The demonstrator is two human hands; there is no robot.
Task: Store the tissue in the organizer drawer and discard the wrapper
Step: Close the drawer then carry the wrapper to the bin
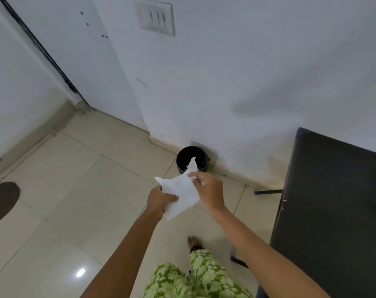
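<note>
A white sheet [179, 191], tissue or wrapper, I cannot tell which, is stretched between both hands above the floor. My left hand [159, 201] pinches its lower left edge. My right hand [208, 190] grips its upper right corner, with a small white scrap showing by the fingers. Just beyond the hands, a small black round bin [182, 157] stands on the floor against the wall, and the sheet's top point overlaps its opening in the view. No organizer drawer is in view.
A dark table top [333, 201] fills the right side, with thin dark legs [268, 192] near the wall. Beige floor tiles [75, 190] spread to the left. A white door and frame [53, 61] stand at upper left. A dark round mat [2, 201] lies at the left edge.
</note>
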